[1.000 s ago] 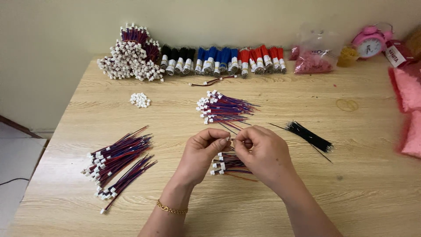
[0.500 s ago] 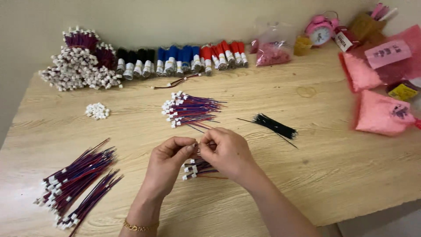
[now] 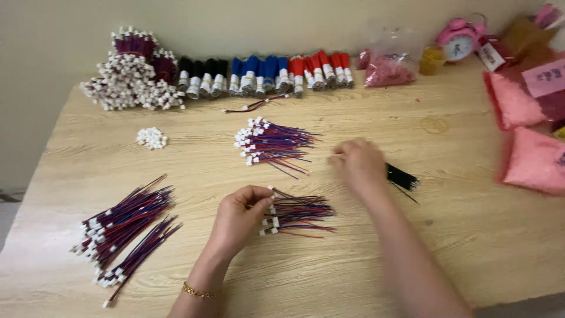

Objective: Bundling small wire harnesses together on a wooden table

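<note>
My left hand [image 3: 240, 215] pinches the white-connector end of a small bundle of red and blue wires [image 3: 300, 212] that lies on the wooden table [image 3: 353, 265]. My right hand [image 3: 358, 164] is blurred and reaches to the right, over a bunch of thin black ties [image 3: 403, 176]; whether it holds one I cannot tell. Another loose bundle of red and blue wires with white connectors [image 3: 272, 142] lies just beyond the hands.
A large pile of wired connectors [image 3: 126, 221] lies at the left. A small heap of white connectors [image 3: 152, 138] sits behind it. Along the back are tied wire bundles [image 3: 132, 73], black, blue and red rolls [image 3: 265, 73], a pink clock [image 3: 459, 40] and pink bags [image 3: 532, 159].
The hands have parted: my right hand left the bundle and moved right to the black ties, while my left hand kept hold of the wire bundle. The camera has moved closer.
</note>
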